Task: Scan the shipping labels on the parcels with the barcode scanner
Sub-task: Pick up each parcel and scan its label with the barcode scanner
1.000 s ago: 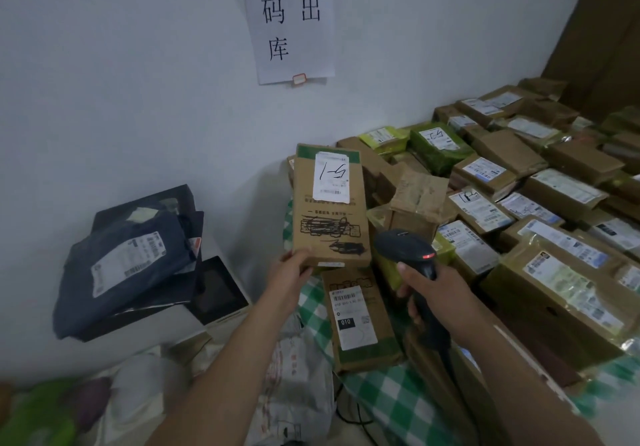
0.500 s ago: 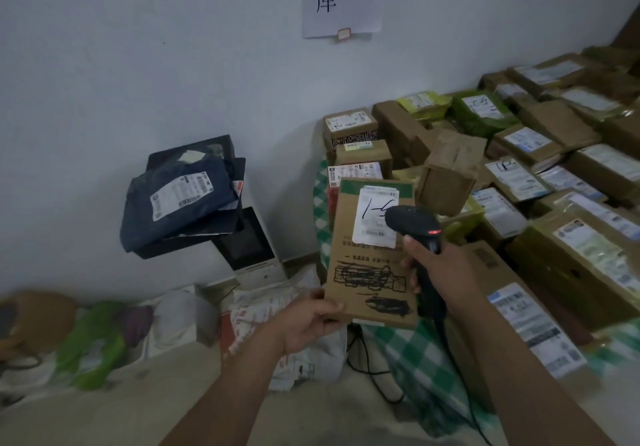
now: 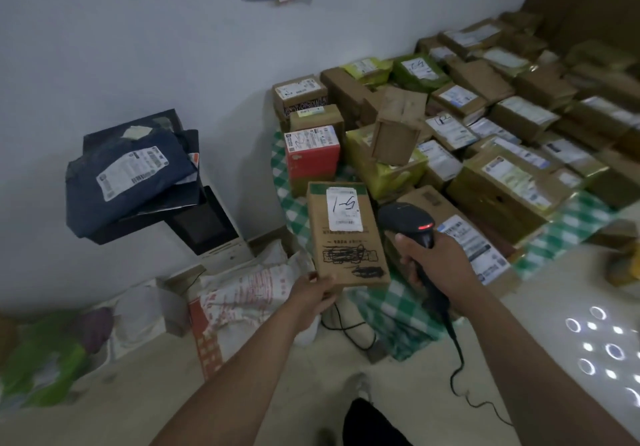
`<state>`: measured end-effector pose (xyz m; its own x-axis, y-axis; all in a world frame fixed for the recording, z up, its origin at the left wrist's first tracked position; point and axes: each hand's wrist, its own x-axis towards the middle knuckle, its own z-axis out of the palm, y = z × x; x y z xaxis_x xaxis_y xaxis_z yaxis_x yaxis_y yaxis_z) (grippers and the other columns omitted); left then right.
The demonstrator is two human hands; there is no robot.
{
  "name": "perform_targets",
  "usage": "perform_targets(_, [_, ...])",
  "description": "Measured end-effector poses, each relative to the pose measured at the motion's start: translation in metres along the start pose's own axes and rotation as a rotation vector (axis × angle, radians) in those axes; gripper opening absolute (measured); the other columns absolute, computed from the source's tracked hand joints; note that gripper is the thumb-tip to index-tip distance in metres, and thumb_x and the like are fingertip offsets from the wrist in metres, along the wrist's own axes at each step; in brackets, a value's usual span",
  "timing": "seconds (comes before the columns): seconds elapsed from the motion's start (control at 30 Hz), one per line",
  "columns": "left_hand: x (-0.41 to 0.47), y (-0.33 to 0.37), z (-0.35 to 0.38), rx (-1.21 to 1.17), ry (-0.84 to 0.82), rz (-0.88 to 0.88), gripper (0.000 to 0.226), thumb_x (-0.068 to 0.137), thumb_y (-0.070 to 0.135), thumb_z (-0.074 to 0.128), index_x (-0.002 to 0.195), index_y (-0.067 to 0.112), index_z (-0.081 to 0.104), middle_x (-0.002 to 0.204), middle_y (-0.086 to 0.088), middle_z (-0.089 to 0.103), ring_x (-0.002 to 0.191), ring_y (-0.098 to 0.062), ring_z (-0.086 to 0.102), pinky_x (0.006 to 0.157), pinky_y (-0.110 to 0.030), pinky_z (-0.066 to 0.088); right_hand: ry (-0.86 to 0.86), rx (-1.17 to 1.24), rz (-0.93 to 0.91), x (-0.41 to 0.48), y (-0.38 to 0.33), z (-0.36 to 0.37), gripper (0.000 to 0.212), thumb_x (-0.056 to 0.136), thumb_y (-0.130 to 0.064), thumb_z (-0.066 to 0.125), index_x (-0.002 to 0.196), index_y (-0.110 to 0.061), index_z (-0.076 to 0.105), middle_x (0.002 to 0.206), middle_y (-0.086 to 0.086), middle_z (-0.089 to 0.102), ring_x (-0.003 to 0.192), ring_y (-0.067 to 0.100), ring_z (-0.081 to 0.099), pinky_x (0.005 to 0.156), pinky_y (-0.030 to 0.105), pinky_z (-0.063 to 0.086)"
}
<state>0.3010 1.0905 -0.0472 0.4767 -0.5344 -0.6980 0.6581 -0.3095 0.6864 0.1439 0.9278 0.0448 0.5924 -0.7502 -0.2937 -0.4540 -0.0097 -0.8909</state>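
Both hands are occupied: the lower left corner of a flat brown parcel (image 3: pixel 346 244) is gripped by the left hand (image 3: pixel 311 295), and the handle of the barcode scanner (image 3: pixel 407 220) is enclosed by the right hand (image 3: pixel 438 267), with its cable (image 3: pixel 457 369) trailing to the floor. The parcel is held just below the frame's centre, its face turned to the camera and its long axis running up the frame with a slight lean to the left. Its white label (image 3: pixel 344 208), marked by pen, is set at the upper end. The scanner head is found just beside the parcel's right edge, level with the label's lower part, with a red light lit on it. The label therefore lies to the left of the scanner, and the right hand is the nearer one to it. It is judged that the head must be turned left across the label for a reading. One scanner, one held parcel and one label on it are counted. On the table (image 3: pixel 568 224), toward the upper right, the other parcels (image 3: pixel 512 182) are massed, well over twenty, too crowded for an exact count. One red box (image 3: pixel 311 158) is seen among them, and one dark blue mailer (image 3: pixel 131 182) at mid left.
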Motion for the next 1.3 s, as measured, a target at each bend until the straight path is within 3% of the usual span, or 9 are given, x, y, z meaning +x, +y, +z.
perform_targets(0.2, [0.014,0.003,0.032,0.262,0.131,0.156,0.03,0.099,0.009,0.056,0.129,0.006,0.055,0.13,-0.017,0.061,0.113,-0.032,0.062,0.096,-0.042,0.053,0.068,-0.062,-0.03,-0.005,0.001,-0.03,0.05,0.088,-0.047,0.068,0.069,0.0,0.065,0.05,0.008,0.064,0.043,0.022,0.06,0.044,0.028,0.049])
perform_targets(0.37, [0.022,0.036,0.052,1.074,0.402,0.285,0.042,0.095,0.047,0.056,0.12,0.013,0.063,0.122,-0.01,0.065,0.111,-0.027,0.06,0.09,-0.032,0.049,0.062,-0.011,-0.056,0.021,-0.007,-0.059,0.046,0.089,-0.046,0.067,0.073,-0.003,0.065,0.054,0.012,0.065,0.043,0.021,0.058,0.045,0.028,0.048])
perform_targets(0.47, [0.027,0.075,0.088,1.018,0.564,0.514,0.063,0.089,0.054,0.063,0.136,0.015,0.047,0.135,-0.013,0.052,0.123,-0.031,0.05,0.1,-0.047,0.047,0.054,0.079,-0.049,0.043,-0.016,-0.08,0.045,0.089,-0.043,0.07,0.076,0.0,0.065,0.061,0.019,0.067,0.047,0.024,0.059,0.05,0.032,0.051])
perform_targets(0.6, [0.037,0.137,0.157,1.052,0.576,0.879,0.089,0.086,0.058,0.064,0.152,0.012,0.024,0.149,-0.015,0.037,0.135,-0.032,0.037,0.108,-0.044,0.037,0.045,0.199,-0.063,0.068,-0.027,-0.11,0.04,0.087,-0.041,0.072,0.078,-0.003,0.065,0.064,0.015,0.066,0.05,0.027,0.058,0.054,0.035,0.052])
perform_targets(0.83, [0.071,0.19,0.223,1.164,0.585,0.788,0.102,0.078,0.072,0.061,0.153,0.017,0.019,0.155,-0.02,0.022,0.139,-0.039,0.03,0.109,-0.048,0.037,0.026,0.389,-0.02,0.083,-0.034,-0.132,0.034,0.089,-0.035,0.071,0.077,-0.006,0.061,0.067,0.013,0.063,0.046,0.023,0.053,0.055,0.035,0.049])
perform_targets(0.97, [0.078,0.198,0.22,0.956,0.554,0.679,0.088,0.079,0.054,0.069,0.148,0.018,0.029,0.143,-0.015,0.03,0.125,-0.034,0.045,0.096,-0.04,0.048,0.027,0.368,-0.02,0.083,-0.028,-0.134,0.034,0.088,-0.037,0.071,0.074,-0.006,0.064,0.069,0.019,0.066,0.049,0.025,0.056,0.057,0.037,0.051])
perform_targets(1.17, [0.047,0.165,0.166,0.443,0.519,0.852,0.079,0.077,0.041,0.077,0.143,0.029,0.034,0.139,0.002,0.032,0.114,-0.01,0.041,0.065,-0.007,0.045,0.042,0.383,-0.034,0.082,-0.025,-0.123,0.038,0.089,-0.039,0.069,0.074,-0.004,0.065,0.062,0.013,0.066,0.046,0.025,0.057,0.053,0.035,0.052])
perform_targets(1.23, [0.034,0.146,0.143,0.277,0.489,0.842,0.075,0.08,0.037,0.077,0.141,0.031,0.034,0.137,0.002,0.041,0.113,-0.009,0.052,0.073,-0.018,0.056,0.035,0.369,-0.032,0.079,-0.029,-0.112,0.04,0.089,-0.04,0.068,0.068,-0.007,0.064,0.058,0.01,0.065,0.042,0.021,0.056,0.046,0.029,0.05])
perform_targets(1.3, [0.025,0.13,0.124,0.114,0.474,0.802,0.061,0.085,0.029,0.073,0.133,0.028,0.036,0.121,0.003,0.054,0.096,-0.006,0.067,0.066,-0.021,0.059,0.006,0.36,-0.027,0.073,-0.033,-0.099,0.042,0.089,-0.04,0.068,0.066,-0.006,0.063,0.055,0.008,0.063,0.039,0.018,0.055,0.042,0.025,0.048])
